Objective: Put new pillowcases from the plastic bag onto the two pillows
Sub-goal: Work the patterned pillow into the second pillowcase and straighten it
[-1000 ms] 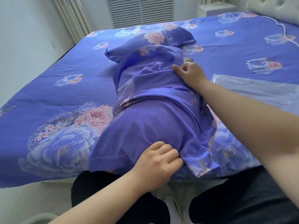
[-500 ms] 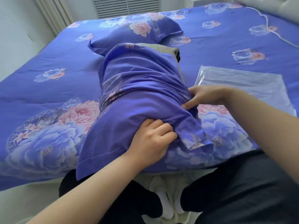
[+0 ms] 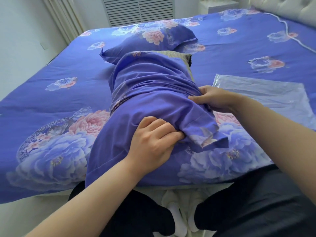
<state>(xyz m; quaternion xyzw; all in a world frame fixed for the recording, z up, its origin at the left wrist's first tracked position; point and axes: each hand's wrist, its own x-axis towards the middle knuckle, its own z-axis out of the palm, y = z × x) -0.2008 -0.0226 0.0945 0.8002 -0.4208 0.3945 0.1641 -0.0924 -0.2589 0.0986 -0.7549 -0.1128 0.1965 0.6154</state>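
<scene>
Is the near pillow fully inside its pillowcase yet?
No. The pillow's grey far end still pokes out of the bunched pillowcase.

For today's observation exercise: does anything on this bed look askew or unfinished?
Yes. The pillowcase is bunched and wrinkled, leaving the near pillow's far end bare. The left hand and right hand grip it.

A blue floral bedspread (image 3: 51, 103) lies flat and open across the left of the bed, giving broad free room there. Down the middle, a long pillow half inside a plain purple pillowcase (image 3: 150, 93) forms a raised ridge, with a second pillow in a floral blue case (image 3: 153, 38) touching its far end. To the right, a flat clear plastic bag (image 3: 266, 94) lies just beside the ridge. Bare bedspread stretches beyond the bag toward a pale tufted headboard (image 3: 287, 9).
</scene>
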